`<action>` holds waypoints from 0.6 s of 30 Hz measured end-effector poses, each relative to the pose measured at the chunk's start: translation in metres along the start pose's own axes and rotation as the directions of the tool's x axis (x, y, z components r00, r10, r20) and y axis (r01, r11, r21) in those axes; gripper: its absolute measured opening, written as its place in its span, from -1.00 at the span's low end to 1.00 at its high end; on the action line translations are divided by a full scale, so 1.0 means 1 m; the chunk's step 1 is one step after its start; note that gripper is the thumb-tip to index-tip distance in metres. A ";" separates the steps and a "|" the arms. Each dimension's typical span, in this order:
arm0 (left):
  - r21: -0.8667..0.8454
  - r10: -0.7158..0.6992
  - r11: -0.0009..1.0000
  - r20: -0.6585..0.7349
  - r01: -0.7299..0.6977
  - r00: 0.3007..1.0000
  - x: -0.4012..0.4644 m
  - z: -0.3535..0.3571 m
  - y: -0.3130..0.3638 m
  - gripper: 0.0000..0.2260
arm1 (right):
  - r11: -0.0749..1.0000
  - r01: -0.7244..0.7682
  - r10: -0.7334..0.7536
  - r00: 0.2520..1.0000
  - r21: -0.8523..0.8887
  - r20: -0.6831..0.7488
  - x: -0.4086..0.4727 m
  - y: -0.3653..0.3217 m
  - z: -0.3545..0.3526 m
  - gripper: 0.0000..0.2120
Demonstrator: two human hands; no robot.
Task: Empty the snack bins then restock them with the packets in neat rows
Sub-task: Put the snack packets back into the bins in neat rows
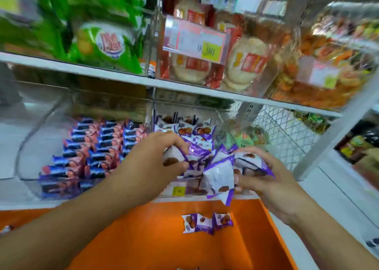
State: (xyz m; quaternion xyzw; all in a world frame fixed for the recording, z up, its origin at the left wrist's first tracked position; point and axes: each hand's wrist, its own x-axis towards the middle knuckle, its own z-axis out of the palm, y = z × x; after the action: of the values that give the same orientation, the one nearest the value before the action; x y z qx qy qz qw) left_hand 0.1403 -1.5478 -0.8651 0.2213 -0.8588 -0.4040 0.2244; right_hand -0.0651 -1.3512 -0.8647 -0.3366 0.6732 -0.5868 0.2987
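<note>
The middle clear bin (222, 118) on the lower shelf serves as reference. Over its front edge, the left hand (155, 157) pinches a white-and-purple cookie packet (174, 157) between thumb and curled fingers. Just right of it, the right hand (266, 179) grips several such packets (219, 177), fingers curled round them. More packets of this kind (190, 129) lie inside the bin. Left of the bin, a neighbouring bin holds blue-and-pink packets (92, 146) in rows. Below the bin, three purple packets (207, 222) lie on the orange surface (143, 239).
</note>
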 end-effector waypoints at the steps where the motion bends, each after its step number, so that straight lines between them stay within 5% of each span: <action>1: 0.066 0.023 0.998 -0.009 -0.023 1.000 0.005 0.001 -0.006 -0.83 | 1.000 0.013 -0.014 0.999 -0.009 -0.041 0.010 -0.003 0.004 -0.51; 10: 0.482 0.060 0.863 0.201 -0.152 0.978 0.029 0.021 -0.035 -0.06 | 0.932 -0.055 -0.024 0.977 -0.358 -0.214 0.057 0.021 0.046 -0.57; 18: 0.585 -0.024 0.799 0.263 -0.139 0.965 0.019 0.036 -0.025 -0.18 | 0.776 -0.088 -0.081 0.968 -0.625 -0.236 0.054 0.036 0.052 -0.54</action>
State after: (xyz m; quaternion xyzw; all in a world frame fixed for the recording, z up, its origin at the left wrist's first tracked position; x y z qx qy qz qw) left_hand 0.1099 -1.5515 -0.9010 0.1999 -0.9702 -0.1306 0.0422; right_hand -0.0596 -1.4224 -0.9078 -0.3392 0.8634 -0.3643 0.0827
